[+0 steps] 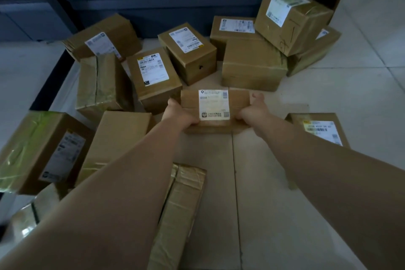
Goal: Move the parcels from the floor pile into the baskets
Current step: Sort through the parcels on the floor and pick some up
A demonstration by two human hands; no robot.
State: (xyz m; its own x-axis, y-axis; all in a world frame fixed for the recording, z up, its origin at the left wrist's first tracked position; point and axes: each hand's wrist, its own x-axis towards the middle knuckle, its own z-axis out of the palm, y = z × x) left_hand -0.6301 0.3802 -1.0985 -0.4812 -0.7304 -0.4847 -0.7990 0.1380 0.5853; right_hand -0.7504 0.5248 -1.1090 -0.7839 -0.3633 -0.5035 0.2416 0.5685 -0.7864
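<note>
Amid floor parcels (155, 76), labelled parcel (214, 108) between left hand (178, 114) and right hand (255, 109).

Dim room, pale tiled floor (361, 85), dark shelving unit (135, 0).

Both arms reach out over the floor (361, 85): left hand (178, 115) and right hand (255, 109) clasp opposite ends of a labelled parcel (215, 108), other cartons (186, 55) scattered all around it.
</note>
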